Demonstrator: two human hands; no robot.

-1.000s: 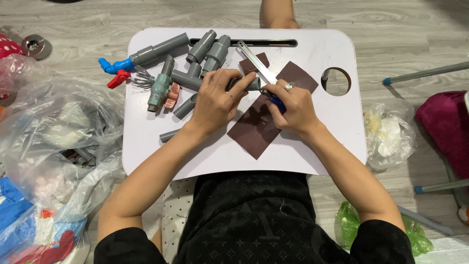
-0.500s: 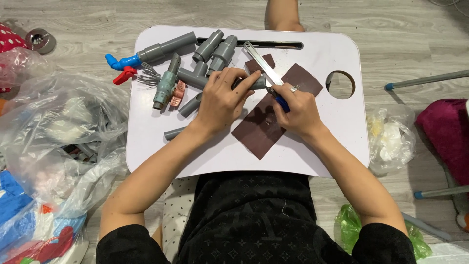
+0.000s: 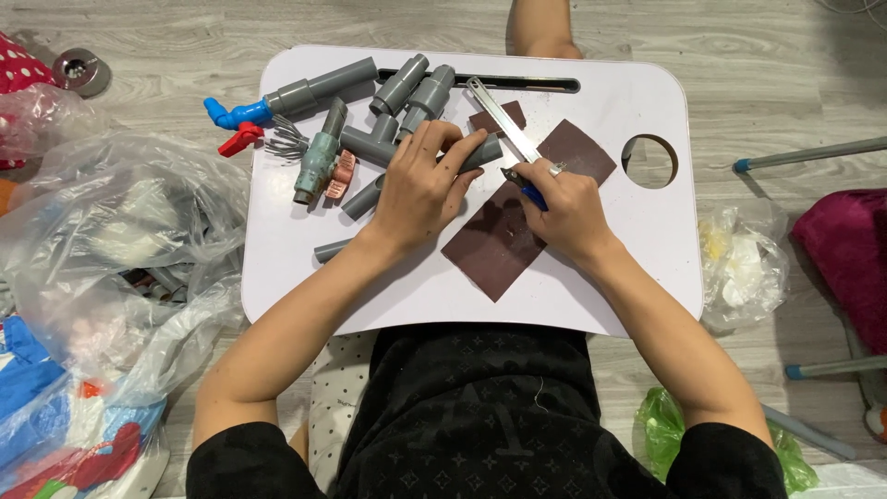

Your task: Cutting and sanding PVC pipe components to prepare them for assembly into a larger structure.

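My left hand presses down on a short grey pipe piece on the white lap tray. Gripped in my right hand is a small saw with a blue handle; its metal blade runs up and to the left across the pipe. A brown sandpaper sheet lies under both hands, and a smaller brown scrap lies by the blade.
Several grey pipe fittings, a grey valve, a blue and red tap and a wire brush lie on the tray's left. Clear plastic bags are on the floor left, another bag and a maroon cloth right.
Both hands stay on the pipe and saw with only slight shifts; the view has drifted a little.
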